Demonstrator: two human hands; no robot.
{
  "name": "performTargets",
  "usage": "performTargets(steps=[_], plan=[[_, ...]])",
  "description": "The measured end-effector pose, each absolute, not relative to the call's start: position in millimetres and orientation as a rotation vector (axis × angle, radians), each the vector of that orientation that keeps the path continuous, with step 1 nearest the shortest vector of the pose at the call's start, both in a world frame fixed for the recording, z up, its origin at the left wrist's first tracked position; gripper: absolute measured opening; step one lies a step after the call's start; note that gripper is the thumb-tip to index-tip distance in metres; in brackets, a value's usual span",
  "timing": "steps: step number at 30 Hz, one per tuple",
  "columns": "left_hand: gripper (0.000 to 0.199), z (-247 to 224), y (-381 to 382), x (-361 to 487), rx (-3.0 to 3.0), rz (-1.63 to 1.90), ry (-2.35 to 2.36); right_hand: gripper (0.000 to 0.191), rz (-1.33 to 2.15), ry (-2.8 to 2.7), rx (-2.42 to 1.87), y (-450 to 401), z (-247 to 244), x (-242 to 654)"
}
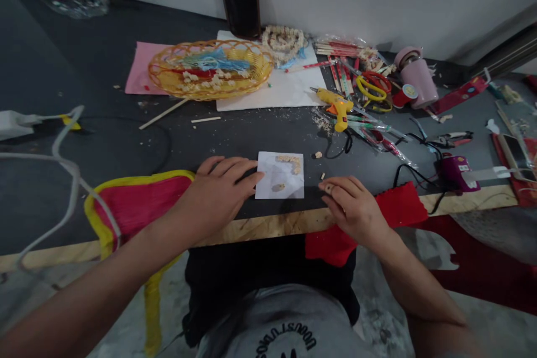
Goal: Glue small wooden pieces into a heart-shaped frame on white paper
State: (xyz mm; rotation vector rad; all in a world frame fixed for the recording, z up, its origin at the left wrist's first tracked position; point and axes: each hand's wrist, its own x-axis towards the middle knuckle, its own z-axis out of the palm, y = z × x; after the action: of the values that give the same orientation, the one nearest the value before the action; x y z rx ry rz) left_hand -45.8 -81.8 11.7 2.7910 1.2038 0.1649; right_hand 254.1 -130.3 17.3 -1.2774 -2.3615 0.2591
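Note:
A small white sheet of paper (268, 176) lies on the dark table between my hands. Pale bead-like pieces (289, 160) form a corner shape at its upper right, and a brownish spot or piece (278, 187) shows lower down. My left hand (229, 182) rests at the sheet's left edge, fingers stretched out, thumb touching the paper. To the right of the sheet, my right hand (350, 204) pinches a small pale piece (329, 189) between thumb and fingers. Two more small pieces (318, 155) lie on the table just beyond it.
An orange wicker basket (159, 81) with blue tassels stands at the back. A yellow glue gun (338, 106), yellow-handled scissors (369, 88) and a pink bottle (419, 81) lie or stand right. Red cloth (403, 204) hangs at the front edge; a white cable (75, 179) loops left.

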Motion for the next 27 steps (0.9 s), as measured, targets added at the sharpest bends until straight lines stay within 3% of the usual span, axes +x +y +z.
performTargets(steps=[6, 14, 17, 23, 27], plan=[[0.038, 16.4, -82.3, -54.5, 2.829, 0.334, 1.208, 0.014, 0.171, -2.311, -1.293, -119.8, 12.6, 257.6], [0.05, 17.4, -74.3, -48.6, 2.852, 0.297, 1.156, 0.008, 0.163, -2.177, -1.457, -106.8, -1.4, 258.4], [0.053, 20.1, -59.8, -34.1, 2.935, 0.226, 1.068, 0.012, 0.214, -2.179, -1.476, -105.2, -1.1, 254.0], [0.042, 19.5, -40.7, -9.6, 3.127, 0.153, 0.895, 0.03, 0.261, -2.229, -1.434, -99.6, -3.5, 236.0], [0.038, 11.5, -36.4, -8.5, 3.205, 0.208, 0.822, 0.03, 0.296, -2.237, -1.443, -89.9, -8.8, 222.3]])
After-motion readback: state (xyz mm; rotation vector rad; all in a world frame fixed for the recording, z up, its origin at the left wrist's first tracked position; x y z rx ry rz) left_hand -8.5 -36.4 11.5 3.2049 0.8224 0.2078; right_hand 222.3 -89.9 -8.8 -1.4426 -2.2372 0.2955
